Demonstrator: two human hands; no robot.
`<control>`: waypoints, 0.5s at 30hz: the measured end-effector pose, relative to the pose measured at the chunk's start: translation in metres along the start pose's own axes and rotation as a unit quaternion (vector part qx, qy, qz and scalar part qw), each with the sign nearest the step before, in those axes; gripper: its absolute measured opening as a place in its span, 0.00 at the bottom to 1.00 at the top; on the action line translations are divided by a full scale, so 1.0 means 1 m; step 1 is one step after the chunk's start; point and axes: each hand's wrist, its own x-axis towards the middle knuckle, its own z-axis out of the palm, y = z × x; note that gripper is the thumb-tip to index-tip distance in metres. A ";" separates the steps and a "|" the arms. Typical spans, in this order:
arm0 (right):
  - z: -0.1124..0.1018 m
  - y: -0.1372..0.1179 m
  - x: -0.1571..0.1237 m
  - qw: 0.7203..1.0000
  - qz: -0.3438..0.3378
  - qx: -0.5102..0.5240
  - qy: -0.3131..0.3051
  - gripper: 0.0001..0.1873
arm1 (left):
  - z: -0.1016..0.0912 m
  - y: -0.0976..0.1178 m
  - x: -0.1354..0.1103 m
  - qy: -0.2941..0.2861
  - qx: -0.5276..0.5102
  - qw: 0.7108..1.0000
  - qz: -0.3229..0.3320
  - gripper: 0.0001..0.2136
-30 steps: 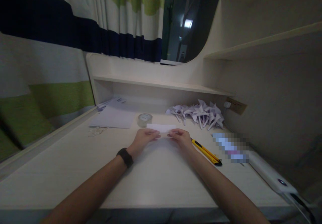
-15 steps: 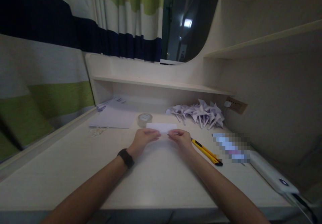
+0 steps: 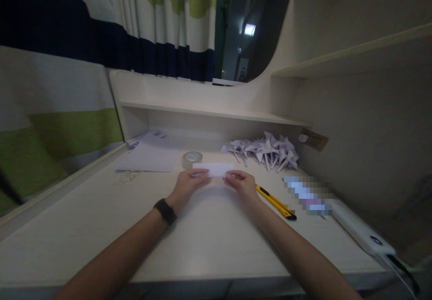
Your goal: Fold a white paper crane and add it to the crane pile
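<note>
A white strip of paper [image 3: 216, 169] is stretched level between my two hands, over the middle of the desk. My left hand [image 3: 189, 184], with a dark watch on its wrist, pinches the strip's left part between thumb and fingers. At the right end, my right hand [image 3: 241, 184] grips it the same way. Just behind the left fingers stands a roll of clear tape [image 3: 192, 158]. To the right of my right hand lies a yellow utility knife [image 3: 276, 202].
Several folded paper pinwheels [image 3: 266, 149] are heaped at the back right. White sheets [image 3: 148, 156] lie at the back left, with rubber bands [image 3: 127, 177] before them. A blurred-out flat object [image 3: 307, 195] and a white power strip [image 3: 361, 228] lie along the right side.
Both hands still hold the paper strip. My left fingers have shifted slightly on it, and the strip stands a little taller between them. The whole view has moved slightly.
</note>
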 end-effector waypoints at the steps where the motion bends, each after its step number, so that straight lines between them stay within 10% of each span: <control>1: 0.000 0.000 0.000 1.000 -0.003 0.000 0.002 0.19 | 0.001 0.001 -0.001 -0.001 0.002 1.000 -0.001 0.18; 8: -0.001 -0.003 -0.002 0.969 -0.135 -0.204 0.025 0.13 | 0.002 0.003 -0.002 0.012 -0.017 1.000 -0.007 0.17; 12: -0.002 -0.009 -0.011 0.778 -0.418 -0.468 -0.008 0.11 | 0.000 0.001 -0.003 0.032 -0.024 0.999 -0.016 0.15; 15: -0.002 -0.007 -0.016 0.652 -0.508 -0.560 -0.062 0.14 | 0.001 0.002 -0.006 -0.004 -0.026 0.999 -0.040 0.14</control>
